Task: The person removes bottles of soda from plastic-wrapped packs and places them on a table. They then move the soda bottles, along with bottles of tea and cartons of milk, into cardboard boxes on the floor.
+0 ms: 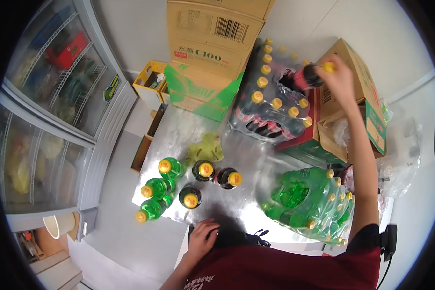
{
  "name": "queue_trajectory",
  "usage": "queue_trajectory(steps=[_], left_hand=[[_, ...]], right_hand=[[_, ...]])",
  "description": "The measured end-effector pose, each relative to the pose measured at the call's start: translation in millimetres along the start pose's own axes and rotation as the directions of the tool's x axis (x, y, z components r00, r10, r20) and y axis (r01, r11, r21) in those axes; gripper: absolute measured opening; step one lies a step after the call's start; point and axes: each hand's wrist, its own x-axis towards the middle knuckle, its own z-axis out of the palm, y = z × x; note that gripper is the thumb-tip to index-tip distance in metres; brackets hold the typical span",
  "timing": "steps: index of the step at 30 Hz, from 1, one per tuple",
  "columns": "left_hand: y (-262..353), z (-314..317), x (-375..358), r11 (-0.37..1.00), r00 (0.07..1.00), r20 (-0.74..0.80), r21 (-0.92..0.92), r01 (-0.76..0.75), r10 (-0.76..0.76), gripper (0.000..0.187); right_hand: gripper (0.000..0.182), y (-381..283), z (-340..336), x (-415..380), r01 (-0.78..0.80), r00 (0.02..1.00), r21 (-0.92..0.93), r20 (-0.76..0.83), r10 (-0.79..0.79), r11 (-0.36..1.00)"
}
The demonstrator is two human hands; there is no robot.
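Right grip [340, 79] pinching a tilted dark bottle [309, 77] near its cap
It is at the torn wrapped pack [249, 112]; a firm hold should avoid snagging. Left grip [202, 241], fingers loosely spread, is by the bench [253, 164] edge.

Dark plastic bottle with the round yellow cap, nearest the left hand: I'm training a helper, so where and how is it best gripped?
By its yellow cap, probably straight down from above: the dark bottle stands upright, with green bottles close beside it.
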Motion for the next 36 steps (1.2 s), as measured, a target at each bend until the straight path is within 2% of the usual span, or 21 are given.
queue_trajectory(steps=[4,6,10,11,12,13,14,15,17,20,22,24,25,26,27,28,31,32,34,35,36], left_hand=[[43.3,13.1,41.1,0.970,0.969,0.113,-0.132,-0.206,0.222,0.025],[71.6,18.4,66.1,0.925,0.936,0.033,-0.172,-0.339,0.349,0.031],[108.4,33.9,92.6,0.884,0.916,0.032,-0.277,-0.376,0.399,0.053],[110.0,39.0,93.9,0.890,0.914,0.067,-0.264,-0.371,0.401,0.058],[109.0,40.3,97.3,0.894,0.906,0.105,-0.243,-0.377,0.411,0.062],[104.2,41.6,94.3,0.917,0.915,0.178,-0.243,-0.316,0.362,0.064],[97.2,39.5,91.5,0.941,0.908,0.274,-0.204,-0.268,0.318,0.065],[89.8,37.0,86.5,0.965,0.894,0.373,-0.183,-0.190,0.247,0.065],[67.6,33.3,74.9,0.977,0.861,0.469,-0.166,-0.132,0.195,0.065],[36.7,30.8,50.5,0.991,0.887,0.461,-0.105,0.087,-0.029,0.063],[19.5,25.5,31.0,0.987,0.889,0.451,-0.088,0.132,-0.078,0.061],[8.5,17.6,6.4,0.954,0.963,0.207,-0.208,0.217,-0.174,0.059],[-1.9,18.0,-9.0,0.961,0.976,0.092,-0.177,0.211,-0.198,0.058],[-15.7,20.6,-25.7,0.966,0.976,-0.028,-0.147,0.212,-0.218,0.057],[-35.0,21.3,-48.4,0.934,0.936,-0.060,-0.119,0.337,-0.346,0.055],[-33.8,17.4,-52.6,0.883,0.879,-0.095,-0.095,0.459,-0.467,0.053],[12.3,-4.2,-37.0,0.775,0.709,-0.318,-0.328,0.540,-0.629,0.058],[-20.7,0.2,-46.1,0.910,0.770,-0.487,-0.259,0.324,-0.412,0.058],[-26.1,-4.3,-41.5,0.910,0.726,-0.549,-0.276,0.310,-0.414,0.058],[-32.1,-4.8,-40.9,0.910,0.727,-0.548,-0.278,0.308,-0.413,0.058],[-41.2,-3.4,-40.6,0.922,0.711,-0.587,-0.266,0.282,-0.387,0.057]], right_hand=[[0.019,-18.4,-71.4,-65.2,0.226,0.914,0.140,-0.374,-0.160,0.964],[0.013,-27.6,-103.9,-92.6,0.248,0.861,0.070,-0.473,-0.186,0.966],[0.019,-34.8,-119.8,-151.1,0.194,0.975,0.322,-0.172,-0.144,0.927],[0.022,-37.6,-108.7,-169.8,0.284,0.959,0.270,-0.068,-0.276,0.920],[0.024,-41.6,-95.7,-184.4,0.379,0.919,0.229,0.026,-0.394,0.897],[0.024,-51.2,-87.2,-191.2,0.577,0.777,0.180,0.181,-0.603,0.797],[0.021,-68.0,-71.8,-197.3,0.616,0.699,0.259,0.257,-0.668,0.744],[0.020,-65.6,-49.5,-206.5,0.554,0.616,0.519,0.270,-0.740,0.651],[0.021,-67.5,-20.2,-232.6,0.556,0.545,0.609,0.247,-0.801,0.566],[0.025,-70.3,-5.2,-237.6,0.347,0.393,0.716,0.475,-0.787,0.606],[0.022,-68.9,-6.1,-208.6,0.331,0.438,0.685,0.498,-0.748,0.649],[0.027,-40.7,14.2,-162.4,0.487,0.706,0.560,0.200,-0.680,0.670],[0.018,-32.9,15.7,-134.5,0.174,0.862,0.450,0.360,-0.356,0.876],[0.014,-8.5,35.9,-103.5,0.246,0.936,0.380,0.147,-0.321,0.892],[0.014,6.2,48.5,-75.8,0.138,0.970,0.352,0.139,-0.198,0.926],[0.014,23.8,65.0,-52.2,0.115,0.970,0.308,0.170,-0.173,0.944],[0.020,86.9,130.7,4.2,0.181,0.945,0.107,0.256,-0.203,0.978],[0.020,92.3,138.3,12.9,0.186,0.945,0.111,0.250,-0.209,0.976],[0.022,93.5,143.3,25.4,0.281,0.794,-0.159,0.592,-0.137,0.946],[0.023,91.0,144.4,33.7,0.152,0.723,-0.301,0.684,0.102,0.941],[0.023,90.6,145.1,35.3,0.154,0.725,-0.307,0.681,0.103,0.939]])
